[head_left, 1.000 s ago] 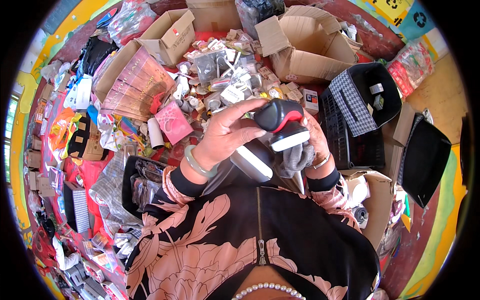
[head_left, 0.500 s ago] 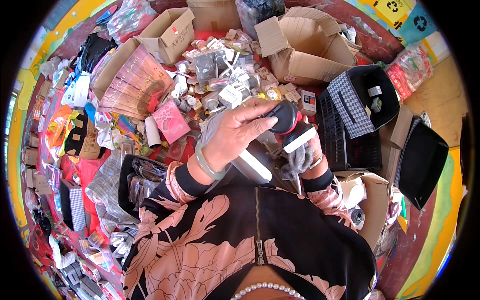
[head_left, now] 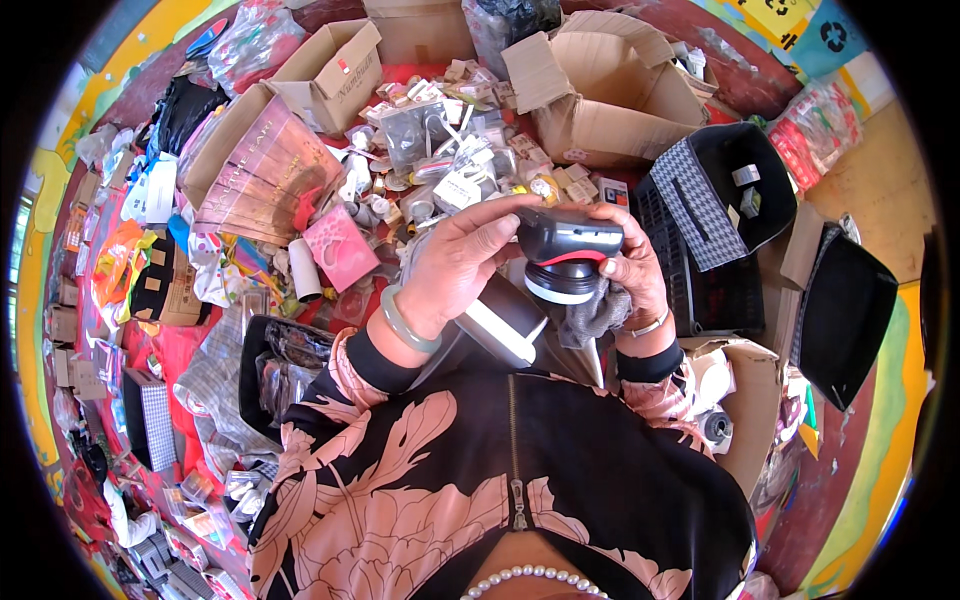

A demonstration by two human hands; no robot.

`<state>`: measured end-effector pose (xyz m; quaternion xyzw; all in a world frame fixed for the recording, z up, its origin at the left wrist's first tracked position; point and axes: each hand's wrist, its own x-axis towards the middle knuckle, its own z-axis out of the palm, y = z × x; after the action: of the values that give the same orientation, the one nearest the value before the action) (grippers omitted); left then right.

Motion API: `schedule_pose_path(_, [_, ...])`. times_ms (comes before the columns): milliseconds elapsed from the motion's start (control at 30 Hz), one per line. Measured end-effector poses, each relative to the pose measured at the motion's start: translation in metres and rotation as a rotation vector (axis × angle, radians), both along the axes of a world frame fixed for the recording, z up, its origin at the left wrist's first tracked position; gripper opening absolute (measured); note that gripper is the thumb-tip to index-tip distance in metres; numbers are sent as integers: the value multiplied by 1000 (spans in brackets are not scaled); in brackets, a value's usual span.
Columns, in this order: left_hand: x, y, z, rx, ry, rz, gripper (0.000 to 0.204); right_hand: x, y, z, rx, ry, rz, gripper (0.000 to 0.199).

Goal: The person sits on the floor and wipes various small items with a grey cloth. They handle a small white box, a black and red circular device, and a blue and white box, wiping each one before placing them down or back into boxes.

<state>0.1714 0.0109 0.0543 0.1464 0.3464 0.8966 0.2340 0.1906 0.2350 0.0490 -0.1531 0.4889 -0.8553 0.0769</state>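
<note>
The left hand (head_left: 462, 262) is closed over the top of a rounded black device (head_left: 566, 240) with a red band and a white ring under it, fingers wrapped across its near edge and thumb pointing toward the right hand. A pale green bangle (head_left: 405, 322) sits on that wrist. The right hand (head_left: 632, 272) grips the same device from its other side, fingers curled round it, with a crumpled grey cloth (head_left: 594, 314) bunched in the palm and pressed against the device's underside — so both hands are clamped on the one thing, held up in front of the chest.

Just under the left hand lies a dark box with a white edge (head_left: 508, 322), resting near the lap. Beyond the left hand's knuckles, a pink flat packet (head_left: 342, 247) and a white cylinder (head_left: 304, 269) lie in the heap of small goods on the floor. Farther out past them stands a large brown-pink printed carton (head_left: 268, 175).

Beside the right hand is a black crate (head_left: 690, 275), and against it a black box with a checked lid (head_left: 722, 190) holding a few small white pieces. Well beyond both hands, an open cardboard box (head_left: 605, 95) stands among scattered small packets (head_left: 450, 150) — another open cardboard box (head_left: 335, 75) lies off to the left hand's far side.
</note>
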Motion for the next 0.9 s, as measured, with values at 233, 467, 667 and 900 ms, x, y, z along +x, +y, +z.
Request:
schedule_pose_path(233, [-6, 1, -9, 98, -19, -168, 46, 5, -8, 18, 66, 20, 25, 68])
schedule_pose_path(467, [-10, -4, -19, 158, -59, -237, 51, 2, -3, 19, 155, 107, 103, 72])
schedule_pose_path(667, [-7, -3, -7, 114, 14, -180, 58, 4, -8, 21, 189, 184, 45, 68])
schedule_pose_path(900, [3, 0, 12, -301, 393, 92, 72, 5, -7, 20, 270, 255, -36, 65])
